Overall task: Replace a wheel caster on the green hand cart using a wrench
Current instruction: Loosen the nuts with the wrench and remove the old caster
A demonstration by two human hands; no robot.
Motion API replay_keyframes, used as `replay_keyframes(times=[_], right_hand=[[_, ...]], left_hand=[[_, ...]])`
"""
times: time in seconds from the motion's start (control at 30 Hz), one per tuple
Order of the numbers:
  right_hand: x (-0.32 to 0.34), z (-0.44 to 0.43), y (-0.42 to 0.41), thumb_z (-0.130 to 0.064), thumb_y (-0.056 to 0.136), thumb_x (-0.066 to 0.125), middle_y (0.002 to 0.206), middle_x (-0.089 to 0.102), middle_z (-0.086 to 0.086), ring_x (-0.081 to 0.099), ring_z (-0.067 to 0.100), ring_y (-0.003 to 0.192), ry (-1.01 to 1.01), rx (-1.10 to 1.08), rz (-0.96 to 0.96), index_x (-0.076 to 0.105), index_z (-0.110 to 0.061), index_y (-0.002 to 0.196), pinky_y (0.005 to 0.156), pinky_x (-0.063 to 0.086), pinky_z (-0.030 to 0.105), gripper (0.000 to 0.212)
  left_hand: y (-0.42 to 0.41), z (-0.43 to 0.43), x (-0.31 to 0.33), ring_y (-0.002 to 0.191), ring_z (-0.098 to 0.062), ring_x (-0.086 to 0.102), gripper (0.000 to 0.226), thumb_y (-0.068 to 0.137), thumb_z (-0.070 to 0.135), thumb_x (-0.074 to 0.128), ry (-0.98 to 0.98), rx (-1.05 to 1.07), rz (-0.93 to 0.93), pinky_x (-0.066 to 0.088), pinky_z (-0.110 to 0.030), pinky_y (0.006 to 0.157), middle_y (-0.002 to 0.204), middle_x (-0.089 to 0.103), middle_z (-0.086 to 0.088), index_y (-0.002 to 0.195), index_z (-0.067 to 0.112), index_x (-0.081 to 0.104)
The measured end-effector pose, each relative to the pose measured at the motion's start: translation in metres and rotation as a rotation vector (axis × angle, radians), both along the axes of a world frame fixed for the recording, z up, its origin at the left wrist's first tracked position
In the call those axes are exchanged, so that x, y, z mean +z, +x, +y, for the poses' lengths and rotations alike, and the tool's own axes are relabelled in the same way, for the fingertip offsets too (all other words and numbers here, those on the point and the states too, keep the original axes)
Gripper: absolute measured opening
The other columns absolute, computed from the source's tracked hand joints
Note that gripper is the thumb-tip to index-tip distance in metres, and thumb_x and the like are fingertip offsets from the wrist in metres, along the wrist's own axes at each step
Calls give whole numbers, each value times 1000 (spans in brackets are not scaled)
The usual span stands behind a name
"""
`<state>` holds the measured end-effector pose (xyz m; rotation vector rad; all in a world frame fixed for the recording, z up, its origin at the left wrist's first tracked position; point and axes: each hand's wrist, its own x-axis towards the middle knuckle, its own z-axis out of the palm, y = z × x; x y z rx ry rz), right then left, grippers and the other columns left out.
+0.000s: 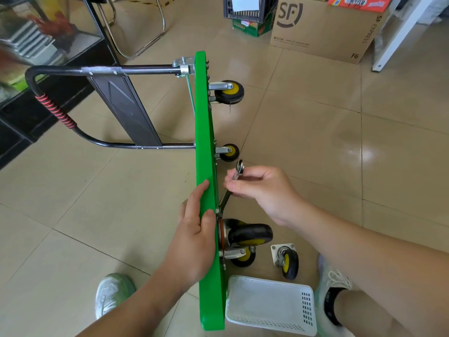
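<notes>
The green hand cart [203, 132] stands on its long edge on the tiled floor, wheels pointing right and its black handle [51, 103] folded out to the left. My left hand [194, 237] grips the deck's upper edge, thumb on the wheel side. My right hand [260, 190] pinches a metal wrench [230, 188] whose lower end sits at a bolt just above the nearest mounted caster [247, 235]. A loose caster [288, 260] with its mounting plate lies on the floor to the right.
Two more casters [229, 92] [228, 152] are mounted farther along the deck. A white plastic basket [272, 305] lies beside the cart near my right shoe [332, 288]. A cardboard box [323, 27] and black crate stand at the back, a glass cabinet [36, 40] on the left.
</notes>
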<state>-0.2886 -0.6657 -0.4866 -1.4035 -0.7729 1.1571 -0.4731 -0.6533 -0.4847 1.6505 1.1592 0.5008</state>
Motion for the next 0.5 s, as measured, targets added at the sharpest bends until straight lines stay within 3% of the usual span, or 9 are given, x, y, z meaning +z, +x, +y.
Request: replay_keyframes(times=[0.13, 0.27, 0.5], right_hand=[[2, 18, 17, 0, 84, 75, 97, 78, 3, 75, 19, 95, -10, -48, 64, 76, -9, 101, 82, 60, 28, 19], [-4, 37, 28, -3, 85, 76, 91, 77, 9, 75, 25, 92, -63, -75, 145, 75, -9, 99, 80, 61, 33, 16], [-22, 60, 22, -5, 83, 77, 85, 78, 6, 75, 24, 81, -166, 35, 149, 74, -12, 95, 78, 60, 37, 14]], left_hand=[[-2, 2, -2, 118, 36, 28, 50, 109, 21, 37, -3, -5, 3, 20, -8, 110, 151, 35, 17, 146, 54, 27], [-2, 3, -4, 112, 41, 27, 51, 110, 22, 35, -33, -8, 15, 17, 11, 92, 148, 31, 22, 150, 53, 25], [-3, 4, -4, 113, 40, 28, 50, 110, 21, 35, -45, -23, 4, 17, 13, 87, 135, 31, 35, 142, 58, 24]])
